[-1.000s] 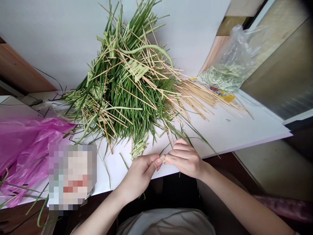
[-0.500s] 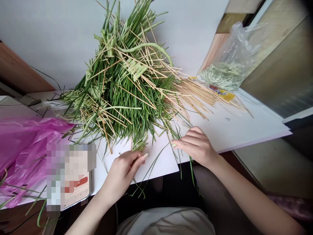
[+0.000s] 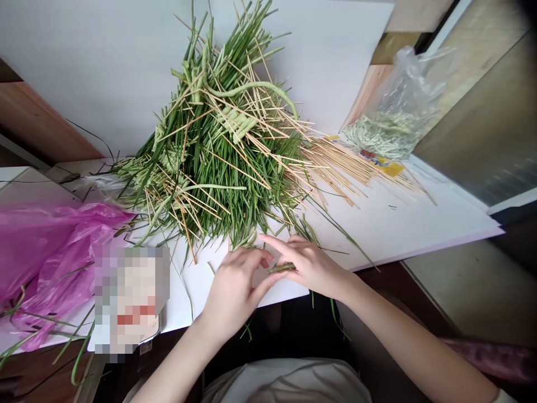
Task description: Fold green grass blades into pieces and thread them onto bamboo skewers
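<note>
Just above the table's front edge, my two hands meet. A short piece of green stem (image 3: 281,268) is pinched in my right hand (image 3: 316,266), whose index finger points out to the left. My left hand (image 3: 237,282) has its fingers curved and its thumb stretched beneath the stem, apart from the fingertips. Beyond the hands rises a large heap of long green leaves (image 3: 226,184), like chives. Thin bamboo skewers (image 3: 339,168) stick out of it to the right. Some skewers carry rows of pale green stem pieces (image 3: 237,123).
A pink plastic bag (image 3: 54,240) lies on the left, beside a phone (image 3: 134,302) whose screen is blurred. At the back right stands a clear plastic bag (image 3: 390,117) of thin pale green strands. Loose leaves hang over the edge of the white table (image 3: 440,224).
My right hand has moved left to meet my left hand, and a green stem now shows between them. My left hand has shifted slightly right, its thumb reaching further right.
</note>
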The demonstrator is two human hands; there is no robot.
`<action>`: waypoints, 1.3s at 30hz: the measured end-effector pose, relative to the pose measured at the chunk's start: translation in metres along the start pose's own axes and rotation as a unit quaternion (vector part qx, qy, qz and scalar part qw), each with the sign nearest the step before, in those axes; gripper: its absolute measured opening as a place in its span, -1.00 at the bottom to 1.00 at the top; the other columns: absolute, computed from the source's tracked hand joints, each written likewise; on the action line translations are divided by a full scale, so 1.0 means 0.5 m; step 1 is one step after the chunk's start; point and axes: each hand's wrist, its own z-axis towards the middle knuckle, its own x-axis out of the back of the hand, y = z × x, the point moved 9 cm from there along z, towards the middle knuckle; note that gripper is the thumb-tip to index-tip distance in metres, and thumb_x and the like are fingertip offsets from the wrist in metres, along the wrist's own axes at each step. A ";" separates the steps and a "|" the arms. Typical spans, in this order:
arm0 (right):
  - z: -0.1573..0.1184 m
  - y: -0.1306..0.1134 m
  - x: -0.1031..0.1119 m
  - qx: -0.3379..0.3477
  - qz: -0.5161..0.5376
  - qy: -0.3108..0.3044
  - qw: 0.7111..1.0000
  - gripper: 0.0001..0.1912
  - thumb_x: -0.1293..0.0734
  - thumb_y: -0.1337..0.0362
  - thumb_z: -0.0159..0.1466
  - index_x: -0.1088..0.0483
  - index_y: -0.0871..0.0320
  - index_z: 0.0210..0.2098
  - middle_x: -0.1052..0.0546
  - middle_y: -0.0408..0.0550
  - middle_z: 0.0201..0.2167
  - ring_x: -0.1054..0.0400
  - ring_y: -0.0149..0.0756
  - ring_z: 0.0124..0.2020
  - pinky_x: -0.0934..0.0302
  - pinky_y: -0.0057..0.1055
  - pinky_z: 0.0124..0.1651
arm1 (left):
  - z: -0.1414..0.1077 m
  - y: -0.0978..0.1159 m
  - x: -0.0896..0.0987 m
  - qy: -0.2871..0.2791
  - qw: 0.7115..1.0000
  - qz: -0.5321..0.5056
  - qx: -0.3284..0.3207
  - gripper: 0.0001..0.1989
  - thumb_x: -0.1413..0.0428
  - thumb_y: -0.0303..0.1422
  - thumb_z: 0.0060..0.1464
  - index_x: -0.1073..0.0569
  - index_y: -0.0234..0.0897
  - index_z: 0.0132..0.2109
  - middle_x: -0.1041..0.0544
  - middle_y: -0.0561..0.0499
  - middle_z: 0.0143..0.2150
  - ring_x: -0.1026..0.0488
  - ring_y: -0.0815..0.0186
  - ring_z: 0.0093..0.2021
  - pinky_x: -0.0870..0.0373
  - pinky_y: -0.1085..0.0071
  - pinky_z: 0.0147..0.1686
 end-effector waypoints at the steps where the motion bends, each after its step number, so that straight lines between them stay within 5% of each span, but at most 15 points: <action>1: 0.002 -0.006 -0.002 0.006 0.006 0.001 1.000 -0.08 -0.47 0.51 0.31 0.05 0.07 0.49 -0.66 -0.19 -0.30 -0.48 -0.21 -0.28 -0.30 -0.19 0.02 | 0.001 0.007 -0.007 -0.004 1.000 -0.009 0.002 -0.73 -0.14 -0.12 0.29 -0.47 -0.24 -0.09 -0.58 -0.05 -0.22 -0.49 0.13 -0.18 -0.42 0.18 -0.14; 7: 0.003 0.012 0.005 -0.055 0.015 0.011 0.998 -0.22 -0.55 0.54 0.21 -0.23 0.21 0.33 -0.60 -0.14 -0.32 -0.45 -0.21 -0.24 -0.30 -0.27 -0.02 | 0.005 -0.001 -0.011 0.029 0.995 -0.091 0.017 -0.94 -0.15 -0.34 0.30 -0.45 -0.22 -0.13 -0.56 0.01 -0.23 -0.48 0.26 -0.23 -0.41 0.34 -0.21; 9: -0.005 0.021 0.009 -0.063 0.008 0.004 0.998 -0.49 -0.59 0.48 0.19 -0.44 0.19 0.08 -0.58 -0.13 -0.33 -0.43 -0.20 -0.26 -0.25 -0.28 -0.05 | 0.002 -0.016 -0.003 0.037 0.994 -0.101 0.036 -0.94 -0.16 -0.35 0.28 -0.45 -0.22 -0.13 -0.56 0.03 -0.23 -0.47 0.29 -0.26 -0.39 0.38 -0.23; 12: -0.018 0.033 0.015 -0.063 -0.013 -0.007 0.998 -0.81 -0.56 0.39 0.27 -0.46 0.17 -0.28 -0.55 -0.15 -0.39 -0.40 -0.24 -0.32 -0.14 -0.29 -0.09 | -0.004 -0.035 0.005 0.034 0.991 -0.112 0.059 -0.94 -0.16 -0.34 0.28 -0.45 -0.22 -0.14 -0.56 0.04 -0.22 -0.48 0.31 -0.27 -0.39 0.41 -0.24; 17: -0.025 0.031 0.022 -0.055 -0.033 -0.009 0.998 -0.87 -0.45 0.38 0.39 -0.44 0.20 -0.28 -0.51 -0.17 -0.41 -0.34 -0.30 -0.36 -0.07 -0.29 -0.06 | -0.008 -0.052 0.005 0.012 0.992 -0.107 0.072 -0.92 -0.12 -0.31 0.32 -0.43 -0.21 -0.12 -0.56 0.03 -0.21 -0.49 0.29 -0.23 -0.41 0.39 -0.21; 22: -0.008 -0.011 0.029 -0.008 -0.058 0.005 0.998 -0.74 -0.25 0.32 0.54 -0.47 0.19 -0.28 -0.50 -0.10 -0.41 -0.30 -0.26 -0.34 -0.05 -0.30 -0.12 | 0.002 -0.006 -0.004 -0.038 0.998 -0.040 -0.011 -0.80 -0.14 -0.21 0.31 -0.43 -0.20 -0.01 -0.57 -0.04 -0.12 -0.49 0.18 -0.11 -0.38 0.26 -0.07; 30: 0.003 -0.040 0.037 0.015 -0.068 0.008 0.998 -0.62 -0.16 0.34 0.56 -0.40 0.19 -0.39 -0.40 -0.16 -0.50 -0.20 -0.30 -0.42 0.00 -0.32 -0.18 | 0.013 0.041 -0.001 -0.034 0.992 0.057 -0.104 -0.71 0.02 -0.23 0.40 -0.52 -0.25 -0.20 -0.54 -0.04 -0.34 -0.42 0.20 -0.31 -0.28 0.28 -0.23; 35: -0.008 -0.064 0.056 0.057 -0.084 0.019 0.995 -0.59 -0.11 0.36 0.57 -0.40 0.20 -0.38 -0.40 -0.16 -0.50 -0.16 -0.32 -0.42 0.02 -0.30 -0.20 | 0.011 0.037 0.009 -0.066 0.991 -0.107 -0.054 -0.73 -0.04 -0.24 0.38 -0.55 -0.24 -0.24 -0.49 0.03 -0.41 -0.37 0.29 -0.37 -0.25 0.37 -0.26; 39: -0.019 -0.107 0.084 0.093 -0.138 0.046 0.985 -0.60 -0.14 0.36 0.57 -0.43 0.18 -0.37 -0.30 -0.20 -0.57 -0.11 -0.32 -0.45 0.06 -0.28 -0.26 | -0.008 0.022 -0.020 -0.145 0.932 -0.320 0.087 -0.61 -0.08 -0.15 0.34 -0.49 -0.26 -0.40 -0.42 0.08 -0.49 -0.30 0.37 -0.46 -0.19 0.44 -0.40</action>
